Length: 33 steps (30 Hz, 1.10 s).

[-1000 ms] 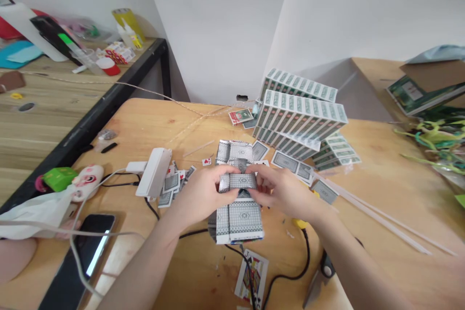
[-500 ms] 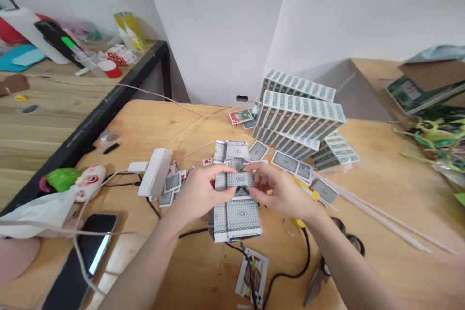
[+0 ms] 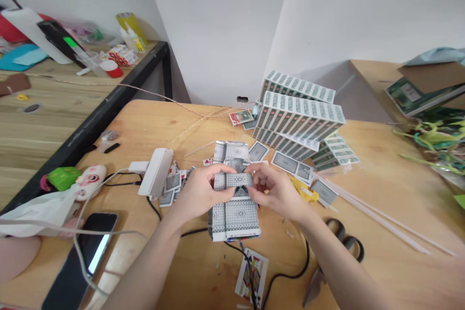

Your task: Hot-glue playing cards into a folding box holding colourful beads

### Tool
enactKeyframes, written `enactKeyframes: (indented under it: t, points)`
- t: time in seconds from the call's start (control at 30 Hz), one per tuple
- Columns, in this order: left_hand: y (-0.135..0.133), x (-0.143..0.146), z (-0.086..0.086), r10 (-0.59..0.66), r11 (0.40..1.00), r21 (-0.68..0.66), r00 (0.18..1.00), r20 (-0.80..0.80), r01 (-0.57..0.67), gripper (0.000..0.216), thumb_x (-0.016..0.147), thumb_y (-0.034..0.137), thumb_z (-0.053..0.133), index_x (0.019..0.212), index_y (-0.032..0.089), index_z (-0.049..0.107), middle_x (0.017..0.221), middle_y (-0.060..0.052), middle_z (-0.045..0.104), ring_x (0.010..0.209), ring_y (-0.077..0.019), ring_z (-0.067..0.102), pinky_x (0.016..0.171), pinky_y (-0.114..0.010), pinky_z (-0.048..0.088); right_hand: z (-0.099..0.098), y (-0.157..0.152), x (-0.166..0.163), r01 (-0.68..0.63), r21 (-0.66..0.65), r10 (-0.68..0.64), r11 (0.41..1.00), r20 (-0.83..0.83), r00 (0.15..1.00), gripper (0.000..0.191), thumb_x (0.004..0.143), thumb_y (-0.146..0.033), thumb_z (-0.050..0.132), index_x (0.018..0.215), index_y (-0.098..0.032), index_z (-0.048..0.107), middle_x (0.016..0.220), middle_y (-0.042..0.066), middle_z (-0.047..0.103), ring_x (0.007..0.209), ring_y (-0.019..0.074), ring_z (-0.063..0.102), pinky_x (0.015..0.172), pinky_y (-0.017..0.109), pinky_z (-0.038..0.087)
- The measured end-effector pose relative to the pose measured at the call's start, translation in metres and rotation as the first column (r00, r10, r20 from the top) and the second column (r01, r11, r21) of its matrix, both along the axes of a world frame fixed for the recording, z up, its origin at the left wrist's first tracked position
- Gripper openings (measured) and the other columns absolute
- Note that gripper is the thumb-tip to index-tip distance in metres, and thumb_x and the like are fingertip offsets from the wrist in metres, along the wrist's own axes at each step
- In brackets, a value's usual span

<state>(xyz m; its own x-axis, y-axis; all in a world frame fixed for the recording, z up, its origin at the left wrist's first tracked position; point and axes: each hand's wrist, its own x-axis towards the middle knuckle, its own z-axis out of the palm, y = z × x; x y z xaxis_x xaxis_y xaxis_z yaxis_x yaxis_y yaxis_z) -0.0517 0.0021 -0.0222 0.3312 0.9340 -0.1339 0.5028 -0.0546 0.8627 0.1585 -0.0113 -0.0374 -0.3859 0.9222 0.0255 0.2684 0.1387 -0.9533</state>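
A folded playing card piece [image 3: 234,180] with a grey patterned back is pinched between both hands. My left hand [image 3: 201,192] grips its left end, and my right hand [image 3: 278,190] grips its right end with thumb and fingers. Just below and behind the hands lies a long strip of joined folded cards [image 3: 236,215] on the wooden table [image 3: 381,193]. A face card [image 3: 252,277] lies nearer me, crossed by a black cable [image 3: 286,276].
Stacked rows of card boxes [image 3: 300,116] stand at the back right. Loose cards [image 3: 292,163], a white power adapter [image 3: 155,172], a phone [image 3: 78,261], black scissors [image 3: 341,247], a yellow tool [image 3: 303,190] and long white sticks [image 3: 381,215] lie around. A cluttered second table [image 3: 54,106] is left.
Both hands have shifted slightly up and away from me with the folded card. The right wrist moved off the scissors, which now show more fully.
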Motion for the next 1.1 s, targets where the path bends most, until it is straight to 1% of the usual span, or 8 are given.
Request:
enactKeyframes:
  t: [0.17, 0.37, 0.53, 0.63, 0.73, 0.87, 1.0, 1.1]
  points:
    - [-0.002, 0.001, -0.003, 0.011, 1.000, 0.003, 1.000, 0.029, -0.011, 0.028, 0.072, 0.030, 0.067, 0.099, 0.020, 0.066, 0.073, 0.003, 0.062, 0.054, -0.0089, 0.043, 0.050, -0.020, 0.033, -0.011, -0.005, -0.002, 0.046, -0.072, -0.054, 0.996, -0.109, 0.993, 0.034, 0.079, -0.025, 0.062, 0.110, -0.023, 0.047, 0.068, -0.008, 0.048, 0.053, 0.0067, 0.047, 0.049, 0.020, 0.040]
    - [-0.003, 0.001, -0.007, 0.023, 1.000, -0.012, 0.997, 0.067, -0.022, 0.027, 0.072, 0.028, 0.067, 0.097, 0.019, 0.064, 0.079, 0.002, 0.063, 0.055, -0.0084, 0.044, 0.052, -0.021, 0.034, -0.010, -0.002, -0.003, 0.033, -0.012, -0.034, 0.999, -0.092, 0.995, 0.026, 0.079, -0.024, 0.062, 0.101, -0.022, 0.050, 0.066, -0.008, 0.047, 0.050, 0.0057, 0.044, 0.047, 0.018, 0.038]
    - [-0.003, 0.001, -0.009, 0.055, 0.996, -0.075, 0.987, 0.153, -0.043, 0.028, 0.069, 0.024, 0.067, 0.096, 0.018, 0.064, 0.083, 0.000, 0.064, 0.062, -0.0098, 0.049, 0.055, -0.021, 0.038, -0.007, 0.000, -0.002, 0.009, 0.029, -0.007, 1.000, -0.062, 0.998, 0.025, 0.080, -0.025, 0.061, 0.102, -0.021, 0.050, 0.065, -0.008, 0.046, 0.049, 0.0053, 0.044, 0.045, 0.018, 0.038]
    - [-0.002, 0.002, -0.009, 0.066, 0.996, -0.062, 0.985, 0.161, -0.057, 0.027, 0.068, 0.023, 0.067, 0.094, 0.017, 0.064, 0.086, -0.001, 0.064, 0.067, -0.0115, 0.052, 0.056, -0.021, 0.039, -0.008, 0.000, -0.002, 0.014, 0.064, -0.012, 0.998, -0.035, 0.999, 0.024, 0.080, -0.024, 0.061, 0.102, -0.021, 0.051, 0.064, -0.008, 0.046, 0.050, 0.0054, 0.045, 0.046, 0.018, 0.038]
    - [-0.002, 0.003, -0.009, 0.064, 0.996, -0.065, 0.983, 0.174, -0.053, 0.027, 0.068, 0.022, 0.067, 0.094, 0.018, 0.064, 0.089, -0.001, 0.065, 0.067, -0.0114, 0.052, 0.056, -0.021, 0.039, -0.008, -0.001, -0.001, 0.012, 0.054, -0.010, 0.998, -0.031, 0.999, 0.024, 0.081, -0.025, 0.060, 0.102, -0.021, 0.050, 0.065, -0.008, 0.046, 0.050, 0.0057, 0.046, 0.046, 0.018, 0.039]
    - [-0.003, 0.002, -0.012, 0.061, 0.995, -0.086, 0.980, 0.188, -0.046, 0.028, 0.069, 0.024, 0.068, 0.097, 0.018, 0.064, 0.087, 0.000, 0.064, 0.063, -0.0095, 0.049, 0.054, -0.021, 0.037, -0.007, 0.000, -0.001, -0.008, 0.050, 0.009, 0.999, -0.032, 0.999, 0.023, 0.082, -0.025, 0.059, 0.103, -0.021, 0.050, 0.065, -0.008, 0.047, 0.050, 0.0057, 0.047, 0.046, 0.019, 0.039]
    - [-0.003, 0.001, -0.014, 0.054, 0.997, -0.068, 0.985, 0.162, -0.044, 0.027, 0.069, 0.024, 0.069, 0.096, 0.018, 0.065, 0.081, 0.000, 0.063, 0.059, -0.0083, 0.045, 0.051, -0.020, 0.035, -0.004, 0.000, -0.001, -0.013, 0.063, 0.014, 0.998, -0.014, 1.000, 0.022, 0.083, -0.023, 0.058, 0.103, -0.020, 0.050, 0.064, -0.008, 0.047, 0.051, 0.0060, 0.047, 0.048, 0.019, 0.039]
    - [-0.003, 0.001, -0.014, 0.054, 0.994, -0.108, 0.984, 0.172, -0.036, 0.028, 0.070, 0.025, 0.068, 0.097, 0.018, 0.064, 0.074, 0.002, 0.060, 0.055, -0.0076, 0.042, 0.049, -0.020, 0.033, 0.000, -0.001, -0.001, -0.019, 0.049, 0.019, 0.999, -0.003, 1.000, 0.021, 0.084, -0.022, 0.056, 0.104, -0.020, 0.049, 0.063, -0.008, 0.046, 0.050, 0.0064, 0.048, 0.048, 0.020, 0.039]
